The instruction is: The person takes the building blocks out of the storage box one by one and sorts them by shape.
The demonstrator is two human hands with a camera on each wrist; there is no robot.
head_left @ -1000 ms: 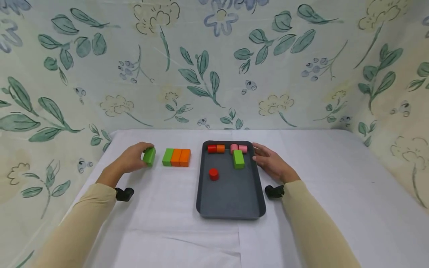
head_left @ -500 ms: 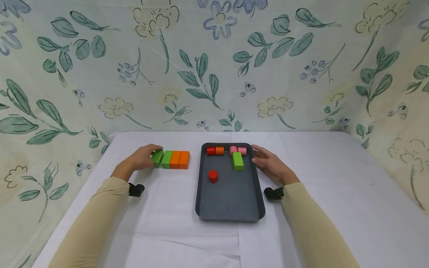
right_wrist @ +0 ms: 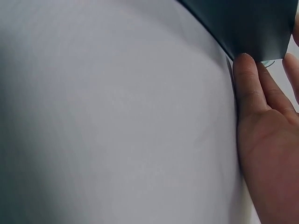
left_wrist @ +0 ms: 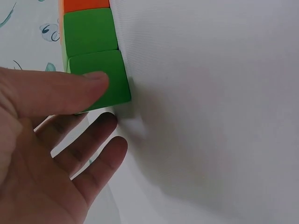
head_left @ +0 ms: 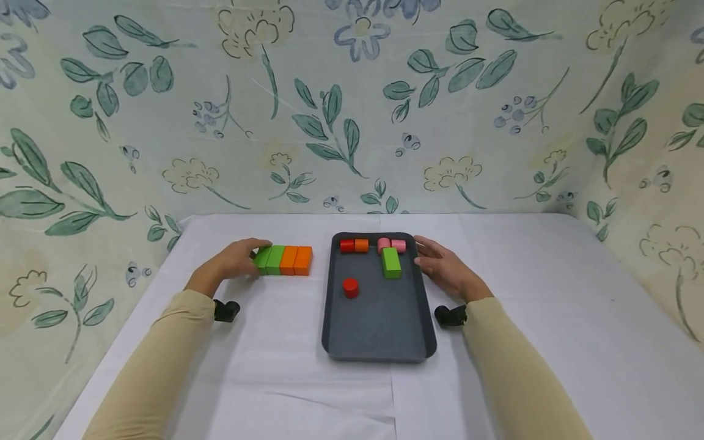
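My left hand (head_left: pixel 233 260) pinches a green block (head_left: pixel 263 261) at the left end of a short row. In the left wrist view the thumb lies across that block's (left_wrist: pixel 116 86) near face, and it sits flush against a second green block (left_wrist: pixel 91 31). Two orange blocks (head_left: pixel 295 261) continue the row to the right. My right hand (head_left: pixel 444 267) rests by the upper right side of a dark grey tray (head_left: pixel 379 330). Its fingertips touch the tray wall (right_wrist: pixel 254 32) with the fingers fairly straight.
Inside the tray lie a red cylinder (head_left: pixel 351 288), a green block (head_left: pixel 391 263), and small red (head_left: pixel 347 245), orange (head_left: pixel 361 245) and pink pieces (head_left: pixel 398 245) along the far wall. White cloth (head_left: pixel 522 275) covers the table. A floral curtain (head_left: pixel 352 122) hangs behind.
My left hand has moved right with the green block and brought it against the left end of the row. The right hand and the tray have stayed in place.
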